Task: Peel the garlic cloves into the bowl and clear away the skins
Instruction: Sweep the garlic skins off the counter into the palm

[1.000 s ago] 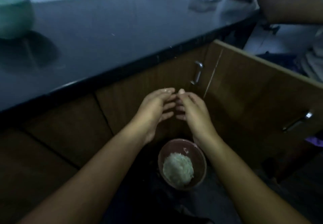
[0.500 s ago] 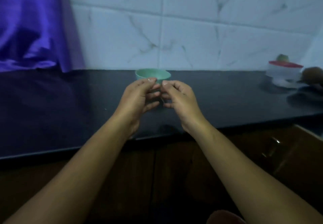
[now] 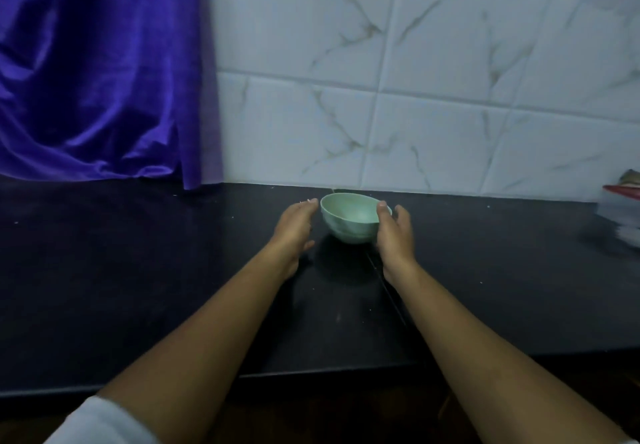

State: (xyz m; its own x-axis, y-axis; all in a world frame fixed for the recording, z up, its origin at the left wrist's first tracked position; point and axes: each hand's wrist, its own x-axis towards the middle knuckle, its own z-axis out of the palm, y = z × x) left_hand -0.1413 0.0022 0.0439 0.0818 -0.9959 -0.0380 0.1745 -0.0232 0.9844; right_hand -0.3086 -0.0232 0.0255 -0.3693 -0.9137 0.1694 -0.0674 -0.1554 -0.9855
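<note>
- A green bowl [image 3: 346,225] is seen mid-desk [image 3: 138,270], near the tiled wall [image 3: 415,114], tipped a little twd the camera; no cloves can be made out inside.
- The bowl is gripped at its right side by the right hand [image 3: 394,235]: thumb over the rim, fingers curled round the far wall.
- The left hand [image 3: 296,227] is held just beside the left rim, fingers straight & together. A pale fleck shows at the tips, prob. skin. Contact w/ the bowl can't be told.
- The bowl is judged light, stiff & smooth, prob. plastic. It could easily be slid or tipped on the glossy top, so rim & wall are best pinched together.
- A purple cloth [image 3: 97,73] hangs at left, and a blurred red-lidded tub [image 3: 623,197] sits far right. Both are well apart from the bowl, and nothing is seen in the way.
</note>
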